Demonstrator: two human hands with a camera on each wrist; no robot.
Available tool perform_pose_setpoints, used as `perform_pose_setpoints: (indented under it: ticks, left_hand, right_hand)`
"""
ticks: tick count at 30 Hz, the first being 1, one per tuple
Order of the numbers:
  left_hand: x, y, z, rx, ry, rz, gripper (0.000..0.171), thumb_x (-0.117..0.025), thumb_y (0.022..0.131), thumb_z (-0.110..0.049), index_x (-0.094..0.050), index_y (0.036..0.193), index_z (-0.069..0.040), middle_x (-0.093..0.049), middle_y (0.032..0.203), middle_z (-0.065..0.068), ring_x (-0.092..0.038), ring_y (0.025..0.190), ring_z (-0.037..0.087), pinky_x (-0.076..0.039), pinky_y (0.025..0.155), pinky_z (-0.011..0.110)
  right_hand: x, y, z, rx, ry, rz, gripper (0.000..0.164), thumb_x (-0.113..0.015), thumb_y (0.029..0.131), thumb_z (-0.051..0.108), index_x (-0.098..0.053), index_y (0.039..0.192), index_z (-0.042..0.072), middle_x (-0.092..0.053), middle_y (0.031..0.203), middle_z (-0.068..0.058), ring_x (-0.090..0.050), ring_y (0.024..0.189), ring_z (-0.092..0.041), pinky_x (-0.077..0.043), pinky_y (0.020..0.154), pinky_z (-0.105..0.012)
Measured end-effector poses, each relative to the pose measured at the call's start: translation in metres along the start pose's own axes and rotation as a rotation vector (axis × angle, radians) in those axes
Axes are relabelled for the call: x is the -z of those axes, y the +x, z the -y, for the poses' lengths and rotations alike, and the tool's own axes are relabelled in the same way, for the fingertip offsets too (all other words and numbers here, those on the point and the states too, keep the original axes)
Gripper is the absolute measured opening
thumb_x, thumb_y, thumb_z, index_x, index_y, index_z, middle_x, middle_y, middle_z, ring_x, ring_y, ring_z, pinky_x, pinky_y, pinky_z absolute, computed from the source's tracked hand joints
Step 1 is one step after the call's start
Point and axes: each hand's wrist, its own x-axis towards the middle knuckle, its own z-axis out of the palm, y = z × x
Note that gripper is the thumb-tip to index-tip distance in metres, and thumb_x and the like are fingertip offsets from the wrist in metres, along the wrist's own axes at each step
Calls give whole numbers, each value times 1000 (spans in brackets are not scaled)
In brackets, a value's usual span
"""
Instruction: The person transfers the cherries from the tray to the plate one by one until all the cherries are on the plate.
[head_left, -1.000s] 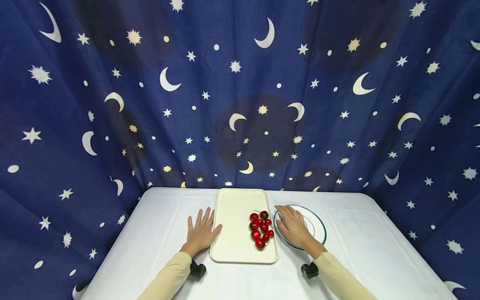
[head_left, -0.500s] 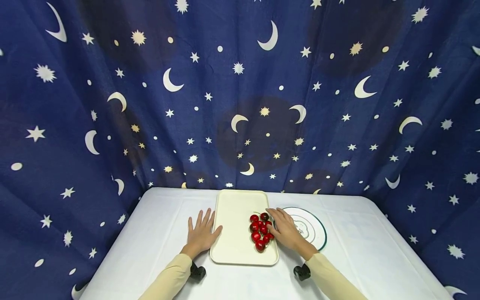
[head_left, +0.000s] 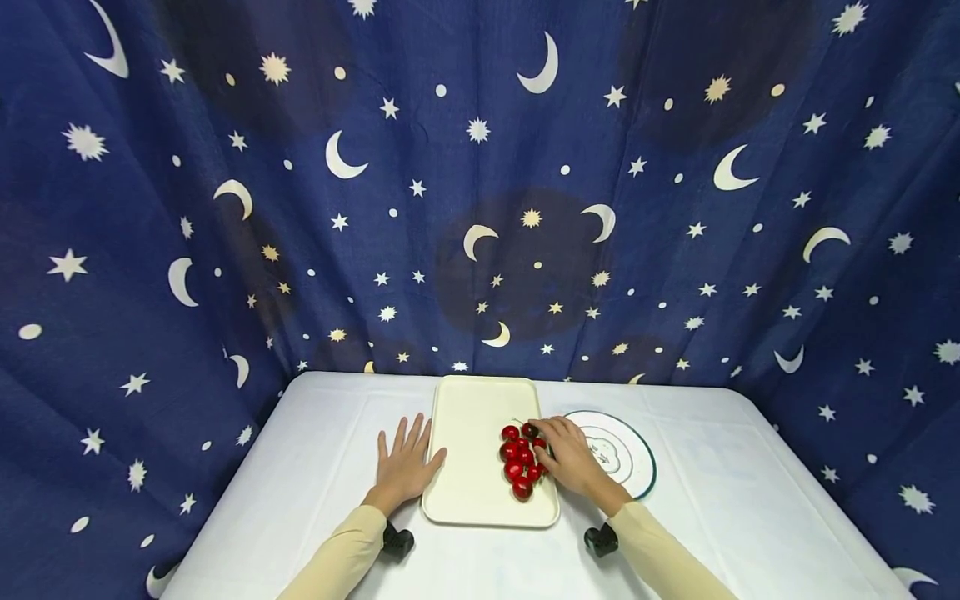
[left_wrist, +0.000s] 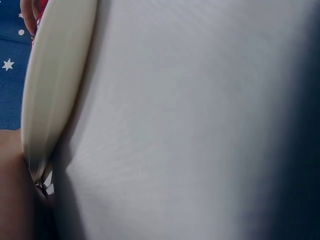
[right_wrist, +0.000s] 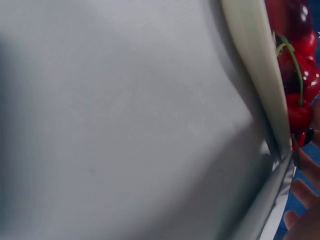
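A cluster of red cherries (head_left: 513, 469), some with green stems, lies along the right side of a cream tray (head_left: 465, 500). My right hand (head_left: 567, 460) reaches over the tray's right rim. Its thumb and index finger are spread at the right edge of the cluster, with a cherry (head_left: 540, 444) between them; whether they pinch it is unclear. In the right wrist view, its fingertips (right_wrist: 310, 166) appear beside the cherries (right_wrist: 300, 117), partly cut off by the frame. My left hand (head_left: 405, 468) rests with fingers spread on the cloth, its thumb at the tray's left rim.
A white plate (head_left: 637, 458) with a dark green rim stands right of the tray, partly behind my right hand. White cloth (head_left: 322, 467) covers the table. A blue curtain (head_left: 420, 242) with moons and stars surrounds its back and sides.
My right hand has moved left from above the plate to the cherries, uncovering the plate's centre. A few cherries at the right edge have shifted slightly. My left hand stays in place.
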Motion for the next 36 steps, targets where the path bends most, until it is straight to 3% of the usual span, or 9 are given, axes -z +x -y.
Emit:
perform_pose_setpoints:
  ticks: [9, 22, 36]
  left_hand:
    - [-6, 6, 6, -9, 13, -24, 77, -32, 104, -66, -25, 165, -20, -15, 176, 1, -6, 164, 33, 6, 128, 67]
    - [-7, 5, 5, -7, 22, -32, 76, -33, 103, -65, -27, 164, -20, -17, 175, 2, -8, 164, 33, 2, 128, 68]
    - [-11, 5, 6, -11, 20, -47, 75, -34, 103, -64, -28, 164, -20, -18, 175, 2, -9, 164, 34, 2, 128, 68]
  right_hand:
    - [-2, 9, -1, -40, 6, 7, 46, -69, 94, 12, -61, 139, 9, -67, 132, -17, -54, 129, -44, -41, 106, -65]
    - [-7, 22, 4, -126, -84, 3, 35, -77, 91, 17, -71, 125, 13, -76, 121, -10, -64, 116, -33, -48, 101, -56]
    - [-10, 20, 2, -76, -97, -10, 47, -82, 86, 16, -69, 131, 17, -76, 124, -8, -64, 111, -33, -50, 95, -55]
